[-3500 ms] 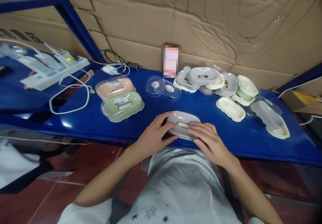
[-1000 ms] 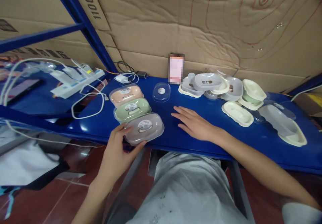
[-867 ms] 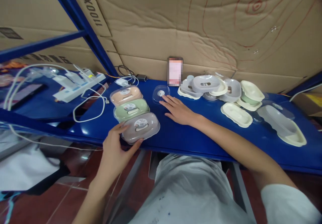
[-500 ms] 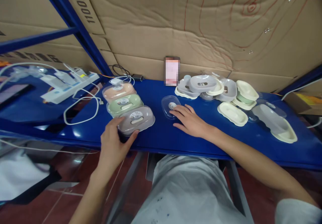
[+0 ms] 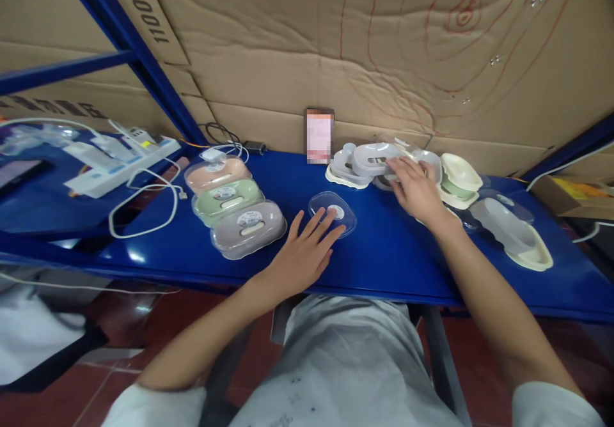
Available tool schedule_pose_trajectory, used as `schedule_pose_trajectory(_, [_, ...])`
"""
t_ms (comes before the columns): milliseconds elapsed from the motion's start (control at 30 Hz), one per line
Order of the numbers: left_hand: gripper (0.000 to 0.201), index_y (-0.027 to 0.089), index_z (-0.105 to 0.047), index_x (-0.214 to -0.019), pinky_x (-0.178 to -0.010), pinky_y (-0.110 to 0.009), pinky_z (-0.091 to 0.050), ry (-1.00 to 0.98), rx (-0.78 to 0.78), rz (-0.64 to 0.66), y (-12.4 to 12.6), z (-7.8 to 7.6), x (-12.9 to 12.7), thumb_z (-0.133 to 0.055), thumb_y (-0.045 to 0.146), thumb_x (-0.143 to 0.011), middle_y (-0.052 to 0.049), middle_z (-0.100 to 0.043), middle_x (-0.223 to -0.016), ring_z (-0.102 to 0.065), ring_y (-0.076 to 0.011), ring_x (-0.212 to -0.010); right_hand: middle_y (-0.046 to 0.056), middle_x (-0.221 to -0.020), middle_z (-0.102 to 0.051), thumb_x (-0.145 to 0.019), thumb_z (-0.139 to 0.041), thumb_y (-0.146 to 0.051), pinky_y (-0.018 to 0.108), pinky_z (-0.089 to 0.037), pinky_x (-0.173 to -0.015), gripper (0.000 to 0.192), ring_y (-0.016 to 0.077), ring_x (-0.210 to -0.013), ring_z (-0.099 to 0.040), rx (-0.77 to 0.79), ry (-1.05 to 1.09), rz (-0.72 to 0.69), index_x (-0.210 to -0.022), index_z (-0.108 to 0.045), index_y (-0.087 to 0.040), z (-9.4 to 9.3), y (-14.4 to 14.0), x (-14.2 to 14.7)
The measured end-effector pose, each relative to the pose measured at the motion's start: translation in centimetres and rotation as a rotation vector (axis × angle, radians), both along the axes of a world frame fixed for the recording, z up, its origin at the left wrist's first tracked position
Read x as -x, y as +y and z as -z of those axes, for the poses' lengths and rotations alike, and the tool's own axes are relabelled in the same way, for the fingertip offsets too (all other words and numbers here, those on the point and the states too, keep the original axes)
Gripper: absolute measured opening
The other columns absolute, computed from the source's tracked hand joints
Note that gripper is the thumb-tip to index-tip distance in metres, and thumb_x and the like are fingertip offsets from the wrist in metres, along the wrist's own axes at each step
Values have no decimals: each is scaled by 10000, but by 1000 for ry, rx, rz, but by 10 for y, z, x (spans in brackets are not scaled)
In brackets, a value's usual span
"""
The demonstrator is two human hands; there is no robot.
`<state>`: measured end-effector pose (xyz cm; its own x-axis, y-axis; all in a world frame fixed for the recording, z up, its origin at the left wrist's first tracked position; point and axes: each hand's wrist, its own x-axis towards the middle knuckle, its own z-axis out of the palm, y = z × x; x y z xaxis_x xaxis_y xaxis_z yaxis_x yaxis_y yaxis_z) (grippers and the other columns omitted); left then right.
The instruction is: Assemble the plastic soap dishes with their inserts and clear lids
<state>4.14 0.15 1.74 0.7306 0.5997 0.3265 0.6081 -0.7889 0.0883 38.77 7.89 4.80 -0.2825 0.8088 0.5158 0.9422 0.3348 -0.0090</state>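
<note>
My left hand [image 5: 304,251] is open with spread fingers, its fingertips on a clear plastic lid [image 5: 348,213] with a round white label. Over the pile of loose parts, my right hand [image 5: 419,190] has its fingers apart, at the right end of a grey slotted tray [image 5: 367,158]; what its fingertips touch is partly hidden. To the left stand three lidded boxes that look like soap dishes: a grey one [image 5: 249,230] in front, a green one [image 5: 229,201] behind it and a pink one [image 5: 215,176] at the back.
More cream and grey dish parts [image 5: 508,225] lie at the right on the blue table [image 5: 374,267]. A phone [image 5: 320,136] leans on the cardboard wall [image 5: 268,62]. At the left are a white power strip [image 5: 119,168] and loose cables; a blue post rises there.
My left hand has left the grey box and moved right onto the clear lid. My right hand has gone from that lid to the pile. The lid sits slightly further right.
</note>
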Motion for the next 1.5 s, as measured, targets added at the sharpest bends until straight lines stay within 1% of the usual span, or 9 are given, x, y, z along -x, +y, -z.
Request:
schedule_pose_trajectory(167, [527, 268, -599, -1544, -1137, -590, -446, 41, 35, 97, -9, 3, -18, -505, 78, -1061, -159, -592, -1583, -608, -330, -1380, 145, -1245, -766, -1098, -536, -348, 596, -316, -1195, 343, 334, -1208, -665, -81, 22, -33, -1339, -743, -219, 11, 5, 13])
schedule_pose_trajectory(300, [435, 277, -606, -1545, -1068, -505, -452, -15, 0, 157, -22, 6, -21, -564, 254, -1112, -145, -645, -1446, -640, -295, -1223, 105, -1173, -772, -1107, -571, -419, 514, -408, -1103, 324, 301, -1147, -683, -153, 90, -136, -1303, -757, -239, 9, -11, 19])
schedule_pose_trajectory(467, [372, 230, -677, -1449, -1090, -551, -440, -99, -56, -77, -8, 14, -13, -626, 306, -1088, -160, -670, -1430, -627, -347, -1269, 101, -1184, -780, -1098, -610, -365, 454, -480, -1007, 290, 277, -1114, -710, -124, 72, -299, -1327, -740, -244, 5, -39, 37])
schedule_pose_trajectory(633, [511, 139, -534, -1592, -1148, -607, -458, -162, -92, -250, 4, 19, -6, -562, 277, -1101, -243, -576, -1583, -582, -410, -1417, 77, -1175, -788, -1068, -660, -271, 456, -491, -1026, 321, 263, -1110, -730, -127, 15, -340, -1386, -704, -285, 3, -76, 50])
schedule_pose_trajectory(867, [444, 189, -599, -1526, -1265, -523, -419, -180, -36, 224, -23, 8, -21, -514, 180, -1091, -161, -543, -1657, -537, -304, -1512, 80, -1071, -777, -1003, -761, -262, 428, -525, -919, 292, 265, -977, -734, -336, 132, 27, -1293, -724, -246, 29, -150, 26])
schedule_pose_trajectory(1000, [425, 195, -623, -1504, -1250, -535, -440, -156, -28, 250, -31, 10, -32, -556, 209, -1085, -168, -563, -1637, -573, -309, -1472, 94, -1083, -789, -1052, -691, -354, 442, -490, -936, 229, 282, -1012, -728, -225, 120, 225, -1232, -736, -220, 46, -165, 33])
schedule_pose_trajectory(1167, [409, 202, -611, -1508, -1234, -557, -443, -184, -58, 212, -28, 15, -26, -550, 266, -1108, -165, -577, -1618, -580, -319, -1457, 142, -1343, -759, -1064, -666, -481, 513, -418, -1103, 406, 328, -1193, -713, -80, 54, 258, -1369, -677, -214, 51, -159, 60])
schedule_pose_trajectory(1400, [410, 181, -598, -1499, -1224, -574, -457, -278, -104, 82, -13, 13, -9, -582, 245, -1094, -203, -554, -1625, -557, -344, -1484, 88, -1497, -701, -1110, -590, -334, 606, -255, -1296, 382, 304, -1416, -636, 123, 176, 38, -1490, -610, -302, 51, -164, 57])
schedule_pose_trajectory(1500, [425, 173, -590, -1515, -1243, -578, -444, -279, -89, 83, -9, 13, -8, -573, 249, -1098, -209, -525, -1657, -526, -350, -1523, 82, -1570, -643, -1087, -615, -302, 608, -341, -1292, 415, 312, -1492, -574, 174, 255, -92, -1500, -625, -340, 49, -168, 53])
